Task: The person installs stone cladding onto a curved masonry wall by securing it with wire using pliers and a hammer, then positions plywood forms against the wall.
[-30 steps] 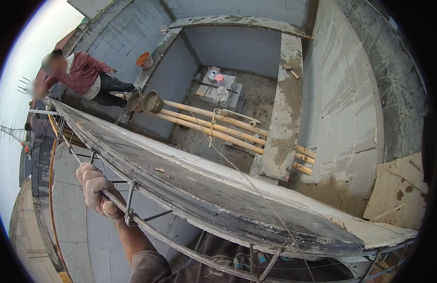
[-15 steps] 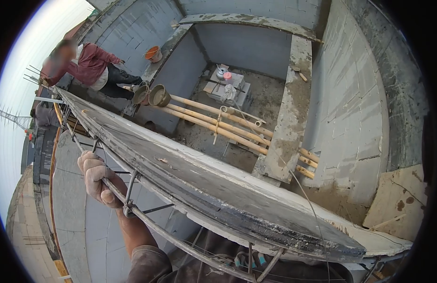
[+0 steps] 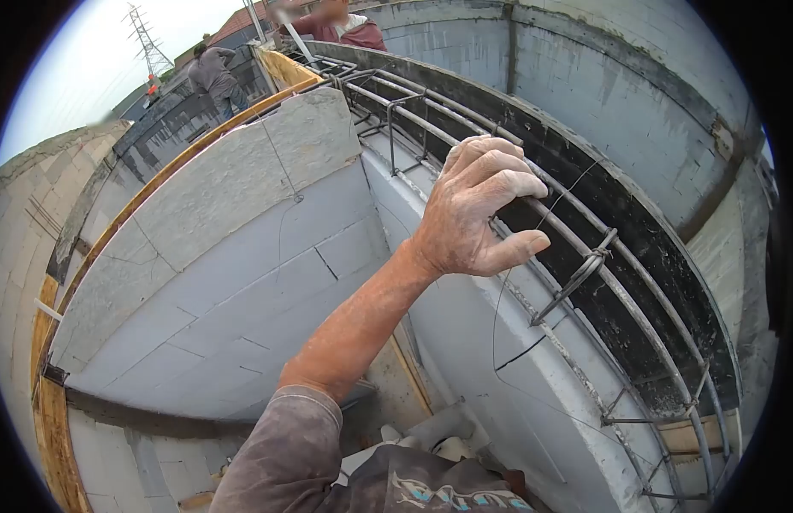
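My left hand (image 3: pixel 482 209) reaches up from the lower middle, back of the hand up and dusted pale. Its fingers curl over a long bar of the rebar cage (image 3: pixel 645 316), while the thumb stands apart below the bar. Steel stirrups and wire ties join the cage's bars, which run along the top of a pale block wall (image 3: pixel 533 385). Right behind the cage stands a curved dark panel (image 3: pixel 670 291). Thin loose wire (image 3: pixel 497 333) hangs by the wrist. My right hand is out of view.
On the left, a pale wall (image 3: pixel 242 214) has a grey upper band and a wooden strip (image 3: pixel 191 141) along its edge. One person (image 3: pixel 349 30) is behind the panel at the top; another person (image 3: pixel 217 77) is farther off. A lattice tower (image 3: pixel 148 43) rises beyond.
The view has swung left and down toward the wall's near side; the buckets and bamboo poles have left it. My left hand's thumb, earlier wrapped round a bar, now stands apart.
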`<state>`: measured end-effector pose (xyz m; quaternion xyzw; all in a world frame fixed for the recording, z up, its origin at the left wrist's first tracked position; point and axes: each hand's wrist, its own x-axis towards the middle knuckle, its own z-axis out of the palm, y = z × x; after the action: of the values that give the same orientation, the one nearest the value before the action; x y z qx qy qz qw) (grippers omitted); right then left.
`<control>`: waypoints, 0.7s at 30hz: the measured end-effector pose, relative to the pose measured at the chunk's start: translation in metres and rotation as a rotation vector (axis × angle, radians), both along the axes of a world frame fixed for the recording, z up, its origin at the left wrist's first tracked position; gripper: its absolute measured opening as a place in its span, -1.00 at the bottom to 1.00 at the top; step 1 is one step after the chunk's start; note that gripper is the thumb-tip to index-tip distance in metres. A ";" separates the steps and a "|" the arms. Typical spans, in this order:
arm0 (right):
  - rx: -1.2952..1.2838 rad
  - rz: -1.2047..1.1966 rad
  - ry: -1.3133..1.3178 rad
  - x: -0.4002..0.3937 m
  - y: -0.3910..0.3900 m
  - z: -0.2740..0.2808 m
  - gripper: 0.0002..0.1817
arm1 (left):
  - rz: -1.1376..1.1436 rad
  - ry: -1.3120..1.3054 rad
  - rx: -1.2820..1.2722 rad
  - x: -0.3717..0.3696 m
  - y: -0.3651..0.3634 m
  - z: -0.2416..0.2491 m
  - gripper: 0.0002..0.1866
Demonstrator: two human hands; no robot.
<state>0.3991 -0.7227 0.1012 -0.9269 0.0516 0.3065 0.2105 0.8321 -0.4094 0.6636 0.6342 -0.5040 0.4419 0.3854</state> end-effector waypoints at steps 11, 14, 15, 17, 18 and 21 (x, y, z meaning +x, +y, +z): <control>0.220 -0.399 -0.068 0.123 0.187 0.217 -0.58 | 0.689 0.002 0.240 0.005 0.231 -0.027 -0.64; 0.310 -0.358 -0.230 0.157 0.222 0.278 -0.59 | 0.997 -0.086 0.204 0.019 0.301 0.006 -0.61; 0.356 -0.338 -0.294 0.167 0.231 0.294 -0.59 | 1.113 -0.107 0.198 0.023 0.325 0.017 -0.58; 0.407 -0.305 -0.422 0.188 0.248 0.325 -0.61 | 1.326 -0.131 0.205 0.021 0.370 0.033 -0.53; 0.432 -0.290 -0.488 0.202 0.256 0.337 -0.62 | 1.422 -0.139 0.220 0.020 0.388 0.038 -0.51; 0.489 -0.266 -0.694 0.250 0.283 0.363 -0.62 | 1.513 0.028 0.269 0.018 0.423 0.038 -0.45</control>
<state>0.6495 -0.4400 0.4641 -0.8830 0.0227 -0.0492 0.4662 0.8503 0.0131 0.7018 0.8534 0.0225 0.5119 -0.0959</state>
